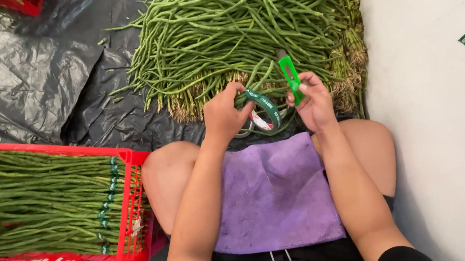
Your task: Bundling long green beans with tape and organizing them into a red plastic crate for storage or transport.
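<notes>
Head view: the person sits on the floor with a purple cloth (276, 194) spread over the lap, both forearms reaching forward to the near edge of a large heap of loose long beans (241, 25) lying on black plastic sheeting (22, 76). The left hand (224, 116) is curled around a green tape roll (265, 110), fingers pinching its rim; the roll sits between the two hands, just above the far edge of the cloth and touching the nearest bean ends. The right hand (314, 103) is clenched on a bright green cutter (290, 79), held upright with its tip pointing toward the heap; whether a blade is exposed cannot be told. To the left, a red crate (128, 213) holds bundled long beans (21, 193), laid lengthwise, with green bands visible at the ends nearest the person. A second red container (20, 4) shows at the far left corner, mostly cut off. A pale wall (457, 115) bounds the scene on the right. Assessment: the step in hand appears to be drawing and cutting tape for a bundle. It would be done well by keeping the roll steady in the left hand, pulling the tape taut, and cutting away from the fingers.
</notes>
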